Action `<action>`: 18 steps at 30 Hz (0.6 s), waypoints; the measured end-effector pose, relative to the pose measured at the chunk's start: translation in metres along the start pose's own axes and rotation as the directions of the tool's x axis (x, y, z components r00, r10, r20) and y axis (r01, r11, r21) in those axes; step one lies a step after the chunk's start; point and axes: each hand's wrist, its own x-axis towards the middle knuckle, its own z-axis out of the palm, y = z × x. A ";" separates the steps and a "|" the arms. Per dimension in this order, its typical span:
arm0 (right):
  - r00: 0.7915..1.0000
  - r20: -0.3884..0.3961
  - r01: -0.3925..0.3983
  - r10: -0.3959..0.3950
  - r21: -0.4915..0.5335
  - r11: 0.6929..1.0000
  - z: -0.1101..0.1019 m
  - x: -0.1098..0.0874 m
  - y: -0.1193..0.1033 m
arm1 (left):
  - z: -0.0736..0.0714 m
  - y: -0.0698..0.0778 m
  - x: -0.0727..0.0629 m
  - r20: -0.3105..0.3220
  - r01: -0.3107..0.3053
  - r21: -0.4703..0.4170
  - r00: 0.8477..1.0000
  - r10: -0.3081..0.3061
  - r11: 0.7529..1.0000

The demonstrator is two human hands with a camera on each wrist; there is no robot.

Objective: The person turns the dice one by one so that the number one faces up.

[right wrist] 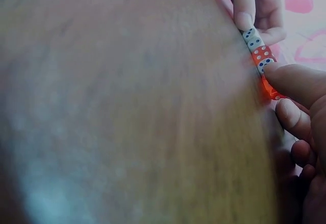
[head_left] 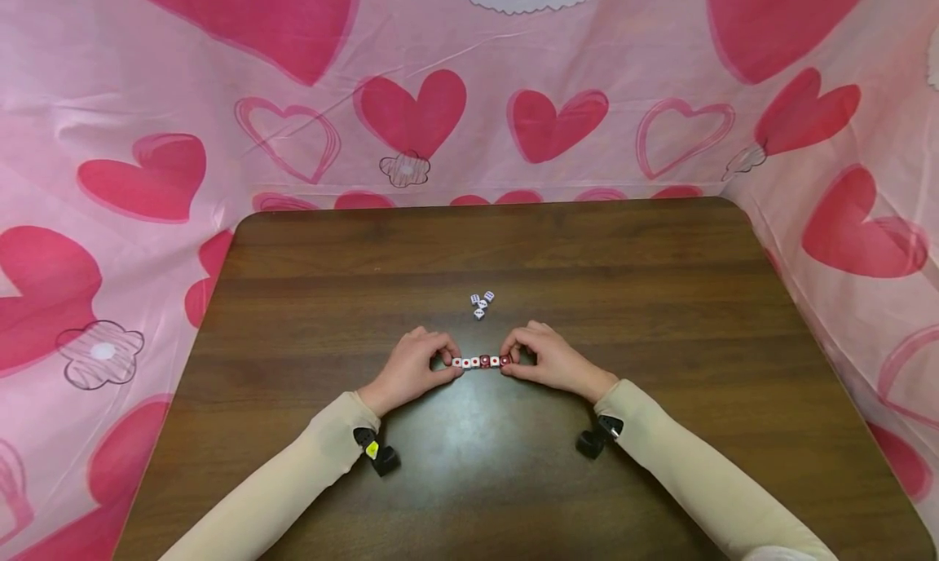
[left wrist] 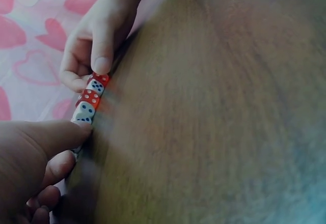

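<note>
Several white and red dice stand side by side in a straight row (head_left: pixel 475 363) in the head view. The thumb and fingers of my left hand (head_left: pixel 412 367) pinch the row's left end, where the dice are white. At the other end, a red die (head_left: pixel 504 360) is between the thumb and fingers of my right hand (head_left: pixel 555 362). Another red die (left wrist: pixel 89 98) sits between white ones in the left wrist view. In the right wrist view, the thumb partly covers a white die (right wrist: pixel 265 64). Whether the row touches the tabletop, I cannot tell.
Several loose white dice (head_left: pixel 480 303) lie close together on the brown wooden table (head_left: pixel 623 284), beyond the row. Pink cloth with hearts (head_left: pixel 484 47) hangs behind the table and at both sides. A small black device hangs at each wrist.
</note>
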 end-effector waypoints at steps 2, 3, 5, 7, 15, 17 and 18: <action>1.000 0.017 -0.004 0.004 0.010 1.000 -0.001 0.000 0.001 | 0.001 0.000 0.000 -0.003 0.000 0.005 1.000 0.000 1.000; 1.000 0.026 -0.010 0.010 0.026 1.000 -0.003 0.000 0.001 | 0.001 0.001 0.000 -0.004 0.002 0.004 1.000 -0.002 1.000; 0.998 0.052 -0.030 0.027 0.071 0.997 -0.006 0.000 0.001 | 0.002 0.001 0.000 -0.009 0.003 0.009 1.000 -0.003 1.000; 0.996 0.077 -0.063 0.054 0.116 0.991 -0.010 0.001 0.001 | 0.002 0.001 -0.001 -0.009 0.004 0.010 1.000 -0.004 1.000; 0.997 0.045 -0.068 0.061 0.167 0.984 -0.024 0.013 0.005 | 0.001 0.002 -0.003 -0.012 -0.015 0.001 1.000 0.015 1.000; 0.999 -0.002 -0.047 0.048 0.131 0.990 -0.027 0.018 0.007 | 0.001 0.001 -0.003 -0.010 -0.020 -0.013 1.000 0.020 1.000; 0.999 -0.024 -0.037 0.040 0.105 0.994 -0.028 0.021 0.008 | 0.000 0.001 -0.003 -0.007 -0.021 -0.022 1.000 0.020 1.000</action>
